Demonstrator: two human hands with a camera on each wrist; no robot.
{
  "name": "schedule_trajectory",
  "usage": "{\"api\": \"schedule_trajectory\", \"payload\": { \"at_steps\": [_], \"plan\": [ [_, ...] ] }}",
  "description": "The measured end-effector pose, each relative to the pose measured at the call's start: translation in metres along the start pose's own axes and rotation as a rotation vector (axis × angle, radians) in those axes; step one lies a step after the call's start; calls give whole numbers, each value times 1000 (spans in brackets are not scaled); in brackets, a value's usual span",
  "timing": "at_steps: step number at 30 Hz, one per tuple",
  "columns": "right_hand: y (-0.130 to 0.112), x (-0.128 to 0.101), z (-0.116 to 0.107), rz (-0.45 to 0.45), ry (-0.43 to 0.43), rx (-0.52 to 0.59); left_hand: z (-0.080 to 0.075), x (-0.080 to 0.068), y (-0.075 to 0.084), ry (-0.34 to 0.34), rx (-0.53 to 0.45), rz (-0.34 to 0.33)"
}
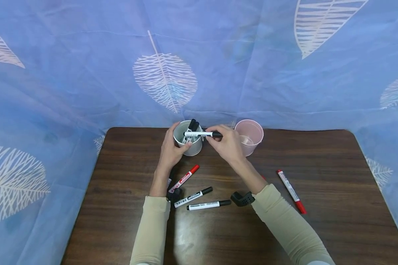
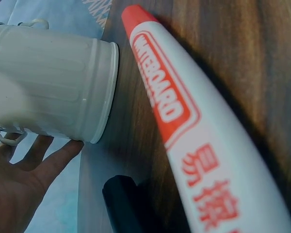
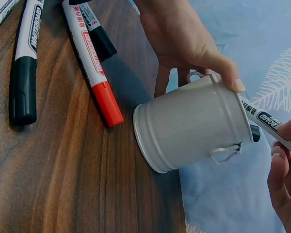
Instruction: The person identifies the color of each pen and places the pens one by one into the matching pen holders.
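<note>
My left hand [image 1: 170, 149] holds a small white metal bucket [image 1: 194, 150] with wire side handles, thumb on the rim and fingers round the side. In the right wrist view the bucket [image 3: 189, 126] stands on the table, that thumb on its upper edge. Black-capped markers [image 1: 192, 125] stand inside it. Between thumb and fingers my right hand [image 1: 230, 145] pinches a white whiteboard marker [image 1: 196, 134] with a black cap. That marker lies nearly level across the bucket's mouth in the head view; its far tip overlaps the rim in the right wrist view.
A pink bucket [image 1: 250, 148] stands right of my right hand. A red-capped marker [image 1: 184, 178] and two black-capped markers [image 1: 193, 197] lie in front of the white bucket. Another red marker [image 1: 291, 191] lies farther right. A blue leaf-print cloth [image 1: 219, 73] hangs behind the table [image 1: 318, 158].
</note>
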State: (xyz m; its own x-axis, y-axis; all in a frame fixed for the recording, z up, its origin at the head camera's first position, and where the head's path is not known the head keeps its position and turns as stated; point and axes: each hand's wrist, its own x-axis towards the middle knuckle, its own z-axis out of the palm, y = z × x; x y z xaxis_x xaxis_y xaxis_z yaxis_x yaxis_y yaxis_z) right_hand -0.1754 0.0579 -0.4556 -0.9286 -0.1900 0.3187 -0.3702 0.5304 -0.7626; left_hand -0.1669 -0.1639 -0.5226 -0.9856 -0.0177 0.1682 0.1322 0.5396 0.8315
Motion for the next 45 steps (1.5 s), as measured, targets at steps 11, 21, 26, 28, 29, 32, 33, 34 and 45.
{"api": "schedule_trajectory", "payload": {
  "at_steps": [11, 21, 26, 28, 29, 32, 33, 34, 45],
  "plan": [
    [-5, 5, 6, -26, -30, -108, 1, -1, -1, 0, -9, 5],
    [-7, 3, 11, -35, -72, -160, 3, -1, -1, -7, -16, -3],
    [-8, 3, 12, -46, -75, -173, 3, -1, -3, -1, -19, 11],
    [-8, 3, 13, -45, -86, -190, 3, -2, -3, -2, -22, 8],
    [-9, 3, 13, -43, -91, -196, 3, -2, -3, -3, -27, 6],
    [-9, 2, 14, -33, -109, -200, 3, -2, -4, -10, -29, 0],
    [-9, 2, 14, -28, -111, -195, 3, -2, -4, -12, -26, -3],
    [-8, 2, 13, -25, -110, -187, 3, -2, -4, -12, -26, -2],
    [4, -20, 5, 13, -97, -165, 0, -3, -4, 0, -26, -2]
  ]
}}
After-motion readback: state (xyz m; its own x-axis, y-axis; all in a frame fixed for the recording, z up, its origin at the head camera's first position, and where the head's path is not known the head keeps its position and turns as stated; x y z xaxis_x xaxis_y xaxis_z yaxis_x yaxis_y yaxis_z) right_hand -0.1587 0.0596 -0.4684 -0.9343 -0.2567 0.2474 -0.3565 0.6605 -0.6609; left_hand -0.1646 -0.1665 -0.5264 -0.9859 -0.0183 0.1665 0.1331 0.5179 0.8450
